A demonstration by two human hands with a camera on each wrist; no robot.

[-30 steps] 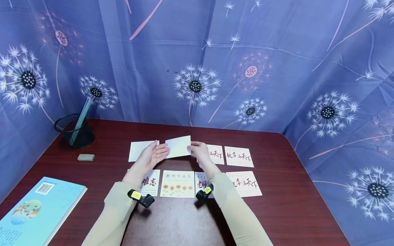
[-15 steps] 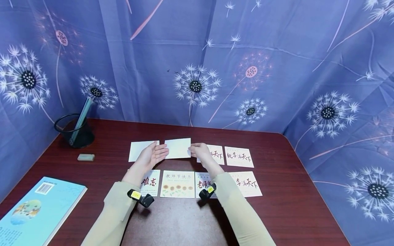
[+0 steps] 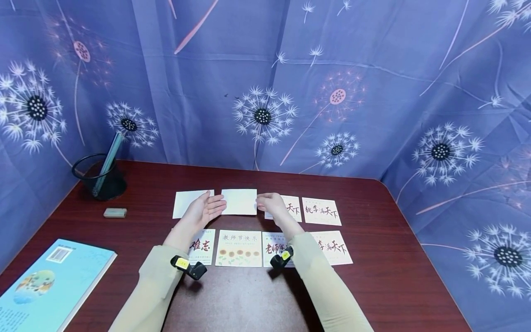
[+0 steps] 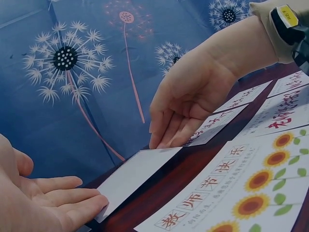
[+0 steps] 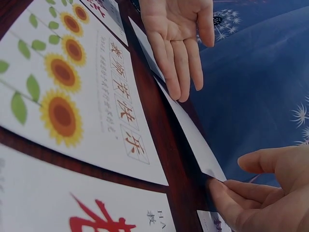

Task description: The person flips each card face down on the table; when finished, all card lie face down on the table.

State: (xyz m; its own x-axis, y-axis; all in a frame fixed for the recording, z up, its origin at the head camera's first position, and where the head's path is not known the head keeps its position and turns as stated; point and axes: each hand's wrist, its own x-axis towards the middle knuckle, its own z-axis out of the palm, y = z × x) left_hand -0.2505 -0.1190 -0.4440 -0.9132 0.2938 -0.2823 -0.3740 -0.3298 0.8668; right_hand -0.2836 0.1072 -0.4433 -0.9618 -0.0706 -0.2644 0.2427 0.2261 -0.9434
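A blank white card (image 3: 239, 202) lies near the back of the table between my two hands. At its left edge are the fingertips of my left hand (image 3: 204, 210), palm facing inward and fingers straight. My right hand (image 3: 274, 206) is at the opposite edge, fingertips touching the corner. In the right wrist view that hand's thumb (image 5: 256, 162) stands away from the card. Another blank white card (image 3: 184, 203) is partly covered by my left hand. Right of my right hand are two cards with red lettering, one partly hidden and one in full view (image 3: 321, 212).
A front row of printed cards includes a sunflower card (image 3: 238, 249) and a red-lettered one (image 3: 336, 246); my forearms overlap some. At left are a blue book (image 3: 54, 281), an eraser (image 3: 115, 212) and a black pen holder (image 3: 112, 184). A patterned blue curtain (image 3: 199, 115) hangs behind.
The middle blank card, tilted and raised at its right side a second ago, has come down level. The right thumb and fingers have let go of its corner; the left hand has hardly moved.
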